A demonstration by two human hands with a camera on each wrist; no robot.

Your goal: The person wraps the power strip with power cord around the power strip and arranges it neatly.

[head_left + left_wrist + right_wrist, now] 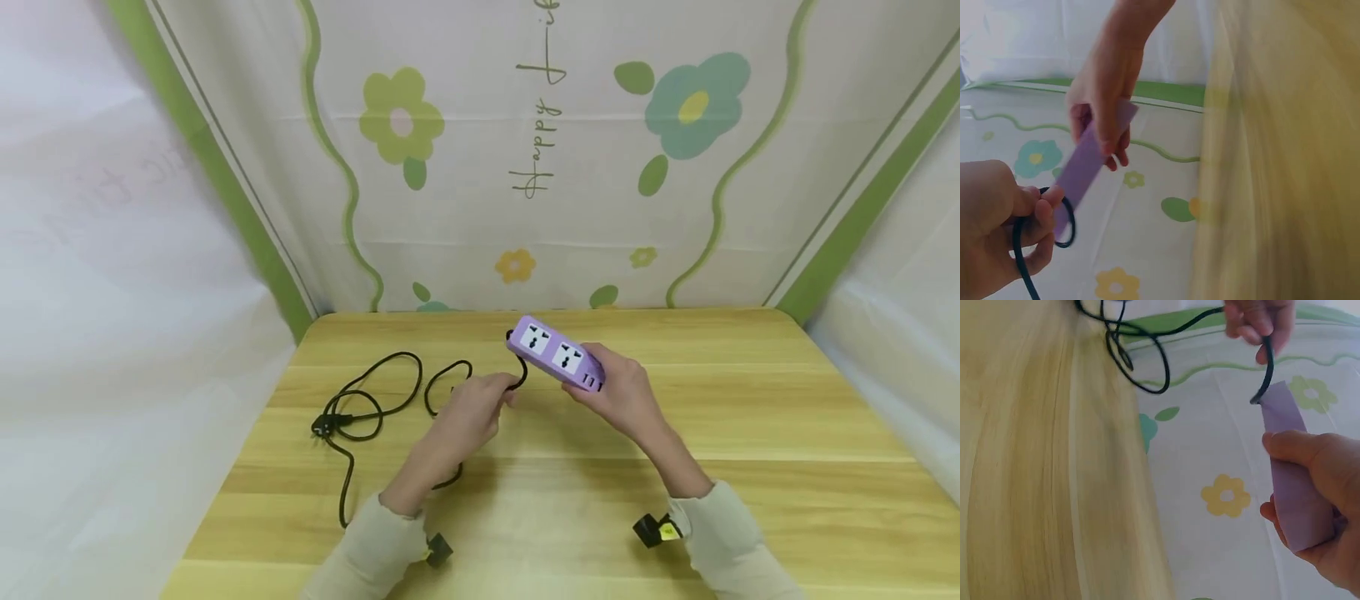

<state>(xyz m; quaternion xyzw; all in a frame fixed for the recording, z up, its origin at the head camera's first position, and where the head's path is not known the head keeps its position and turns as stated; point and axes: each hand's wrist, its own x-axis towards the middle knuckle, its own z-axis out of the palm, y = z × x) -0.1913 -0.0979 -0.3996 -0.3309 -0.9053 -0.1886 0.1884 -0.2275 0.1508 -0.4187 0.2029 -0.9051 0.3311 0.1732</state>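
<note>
My right hand (621, 392) grips a purple power strip (553, 353) by its near end and holds it up above the table. Its two white sockets and a pair of USB ports face up in the head view. In the right wrist view, the thumb lies along one side of the power strip (1297, 481). My left hand (471, 417) pinches the black cord (1021, 256) close to where it leaves the strip's far end. The rest of the cord (390, 412) lies in loose loops at the left, with the black plug (324, 425) among them. Part of it is hidden beneath the left forearm.
The wooden table (750, 433) runs under both arms. Behind it hangs a white curtain (465, 217) with printed flowers, and white sheets close off both sides. Small black devices hang at both wrists.
</note>
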